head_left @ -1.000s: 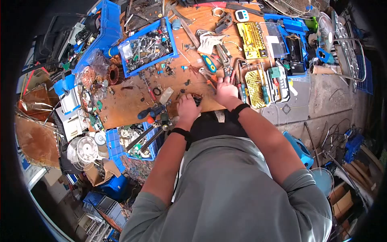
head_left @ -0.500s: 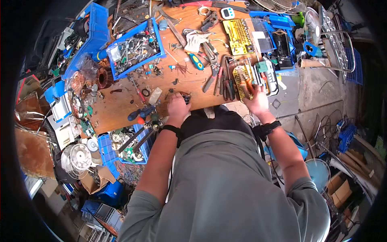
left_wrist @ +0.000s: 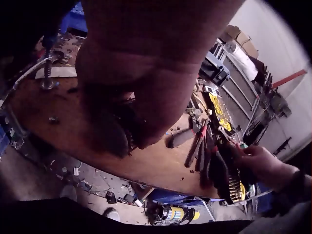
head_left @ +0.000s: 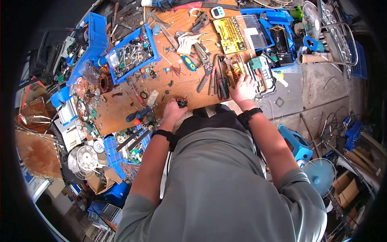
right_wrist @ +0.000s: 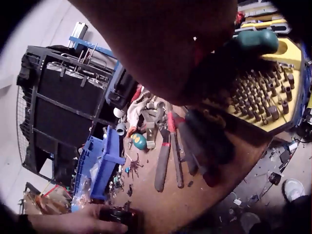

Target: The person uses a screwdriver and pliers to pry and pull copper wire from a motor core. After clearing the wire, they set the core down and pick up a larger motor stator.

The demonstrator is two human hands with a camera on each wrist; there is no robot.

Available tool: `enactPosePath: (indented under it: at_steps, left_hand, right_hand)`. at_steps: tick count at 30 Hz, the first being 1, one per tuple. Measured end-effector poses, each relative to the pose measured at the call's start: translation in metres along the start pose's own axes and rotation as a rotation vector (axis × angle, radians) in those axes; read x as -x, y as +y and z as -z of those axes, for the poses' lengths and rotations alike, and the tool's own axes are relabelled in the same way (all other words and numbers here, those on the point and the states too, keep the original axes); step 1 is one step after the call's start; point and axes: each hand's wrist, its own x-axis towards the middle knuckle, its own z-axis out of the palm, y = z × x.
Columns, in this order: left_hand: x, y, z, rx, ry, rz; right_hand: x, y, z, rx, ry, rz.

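At the table's front edge, my left hand [head_left: 172, 111] grips a small dark round part with a coppery rim [head_left: 182, 103]. In the right wrist view that part [right_wrist: 127, 218] sticks out past the left fingers. My right hand [head_left: 243, 89] is over the yellow bit case [right_wrist: 273, 117], holding orange-handled pliers [head_left: 231, 77]; its fingertips are partly hidden. Beside the case lie several dark-handled pliers [head_left: 221, 86]. A green screwdriver handle [right_wrist: 258, 42] rests over the case in the right wrist view. The socket case [head_left: 264, 74] sits just right of my right hand.
A blue tray of small parts [head_left: 155, 58] stands at the left. Farther back are a yellow tool case [head_left: 229, 36], white gloves [head_left: 187, 42] and a yellow-and-teal tool [head_left: 188, 63]. Screwdrivers [head_left: 137, 114] clutter the front left edge.
My right hand has taken the orange-handled pliers from the table and carried them right, over the bit case, then slightly left. The left hand has stayed at the front edge, curling around the dark part.
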Motion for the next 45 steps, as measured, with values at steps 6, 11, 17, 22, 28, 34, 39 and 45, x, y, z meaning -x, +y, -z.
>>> enactPosePath:
  at_steps: [6,11,17,22,28,34,39,45]
  left_hand:
    - [0.007,0.002,0.007,0.071,-0.046,-0.049]
    - [0.014,0.005,0.01,0.074,-0.044,-0.024]
    - [0.019,0.004,0.012,0.143,-0.057,-0.043]
    - [0.023,0.007,0.017,0.154,-0.061,-0.027]
    - [0.032,0.011,0.021,0.135,-0.029,-0.038]
    - [0.034,0.015,0.025,0.285,-0.101,-0.081]
    - [0.041,0.009,0.032,0.195,-0.039,0.007]
    - [0.035,-0.017,0.002,0.236,0.075,-0.032]
  right_hand:
    - [0.004,0.012,-0.002,-0.029,0.078,0.065]
    - [-0.006,0.044,-0.009,-0.145,0.16,0.135]
    - [-0.015,0.087,-0.006,-0.286,0.027,-0.035]
    - [-0.015,0.095,-0.014,-0.314,-0.026,0.038]
    - [0.008,0.05,0.012,-0.301,0.274,0.393]
    - [0.011,-0.008,-0.01,0.031,-0.21,0.468]
    - [0.015,-0.015,-0.02,0.024,-0.231,0.425]
    - [0.016,-0.01,-0.005,0.01,-0.318,0.403]
